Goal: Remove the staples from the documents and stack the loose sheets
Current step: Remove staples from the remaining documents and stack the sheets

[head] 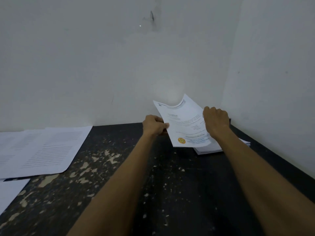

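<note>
Left hand (154,125) pinches 1 edge of the document (184,123); right hand (216,119) curls over the opposite edge. Document is held tilted, just above the stack (209,149) on the dark surface (153,176). Loose sheets (42,150) lie well left of the stack.

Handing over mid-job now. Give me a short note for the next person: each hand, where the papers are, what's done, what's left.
Left hand pinches the left edge of the document; right hand grips its right edge. The document is lifted and tilted above a pile of papers in the table's far right corner. Loose sheets lie spread at the table's left side. No staple or tool shows, so I cannot tell whether this document is stapled. Left: probably check it, unstaple, stack its sheets, then continue with the pile.
</note>
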